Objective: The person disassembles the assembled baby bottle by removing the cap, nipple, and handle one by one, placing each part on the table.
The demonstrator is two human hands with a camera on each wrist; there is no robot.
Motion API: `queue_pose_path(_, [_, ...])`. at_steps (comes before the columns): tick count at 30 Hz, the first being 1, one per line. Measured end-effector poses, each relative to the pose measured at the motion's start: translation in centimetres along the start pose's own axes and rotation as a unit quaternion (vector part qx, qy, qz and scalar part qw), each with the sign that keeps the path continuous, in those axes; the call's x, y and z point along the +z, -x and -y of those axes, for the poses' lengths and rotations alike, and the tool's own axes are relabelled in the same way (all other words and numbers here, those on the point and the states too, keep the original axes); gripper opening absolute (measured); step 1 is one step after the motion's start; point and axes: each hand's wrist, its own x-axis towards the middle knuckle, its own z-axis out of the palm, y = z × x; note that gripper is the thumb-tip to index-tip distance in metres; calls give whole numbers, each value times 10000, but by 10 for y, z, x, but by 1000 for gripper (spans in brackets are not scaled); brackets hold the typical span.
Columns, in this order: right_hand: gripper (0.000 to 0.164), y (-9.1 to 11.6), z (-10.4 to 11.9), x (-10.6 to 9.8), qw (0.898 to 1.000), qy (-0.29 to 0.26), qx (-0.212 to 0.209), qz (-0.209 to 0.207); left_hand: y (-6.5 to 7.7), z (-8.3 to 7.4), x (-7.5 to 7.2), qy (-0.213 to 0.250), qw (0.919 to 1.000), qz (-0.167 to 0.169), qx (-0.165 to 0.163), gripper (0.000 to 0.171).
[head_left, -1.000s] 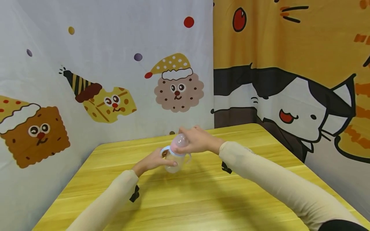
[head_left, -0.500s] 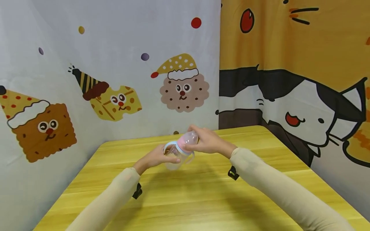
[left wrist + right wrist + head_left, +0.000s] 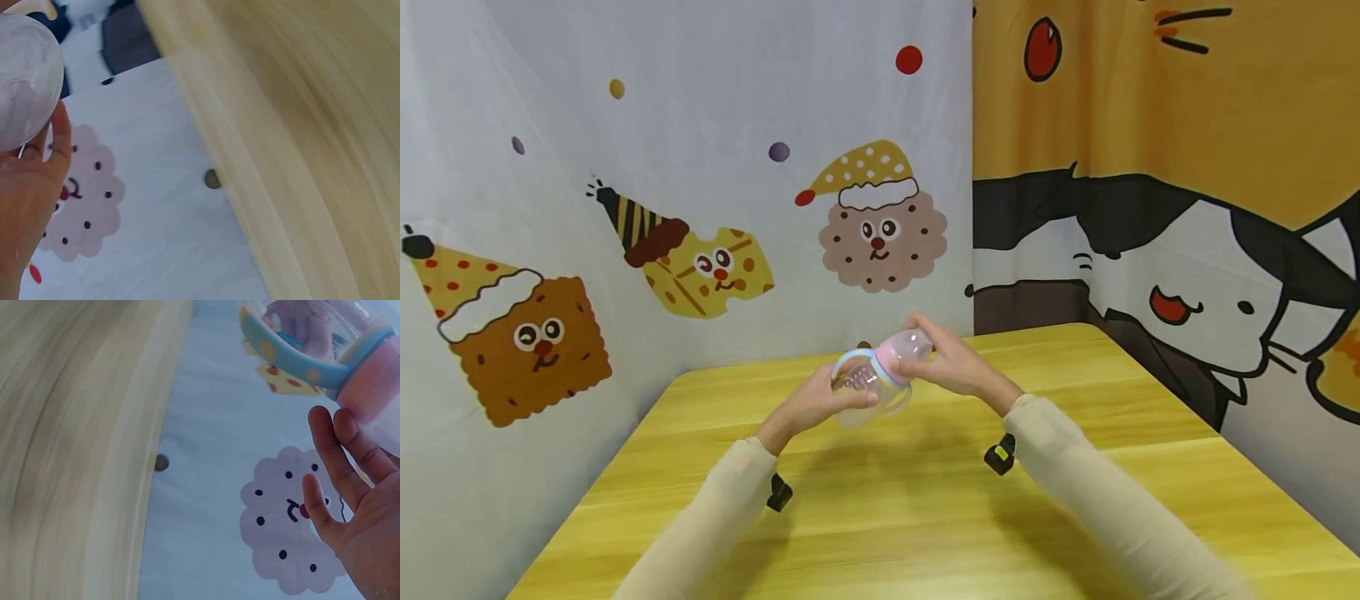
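Observation:
A clear baby bottle (image 3: 859, 379) is held up over the table in the head view, tilted with its top toward the right. It has a pink collar (image 3: 891, 355), a see-through dome cap and a pale blue ring with two handles. My left hand (image 3: 820, 398) grips the bottle's body beside one handle. At the other end my right hand (image 3: 953, 361) grips the collar and cap. In the left wrist view the round base of the bottle (image 3: 28, 81) faces the camera. The right wrist view shows a dotted blue handle (image 3: 294, 359), with fingertips at the collar.
A yellow wood-grain table (image 3: 925, 517) spreads under both hands. Behind it hangs a white curtain (image 3: 700, 150) with cartoon biscuits, and an orange cat-print curtain (image 3: 1097, 100) is at the right. Dark wrist cameras sit below both sleeves.
The bottle has tipped from nearly upright toward the right and risen a little. Both hands have moved slightly right and up with it, keeping their hold. The head view has shifted a bit.

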Motion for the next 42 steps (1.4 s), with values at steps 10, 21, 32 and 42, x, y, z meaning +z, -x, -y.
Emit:
queue_pose_path(10, [45,-3,-7,13,9955,-840,-285,-327,4,0,-2,161,9989,-75,441,57])
queue_pose_path(21, [56,-5,-11,30,9904,-1366,-209,-68,23,-1,-7,-649,9955,-539,431,62])
queue_pose_path(32, [44,6,-2,-4,9930,-1056,-62,-518,-17,-23,-4,-563,9929,-18,1044,56])
queue_pose_path(42, [27,-7,17,11,9956,-450,293,-763,2,-24,-19,-471,9965,-28,692,65])
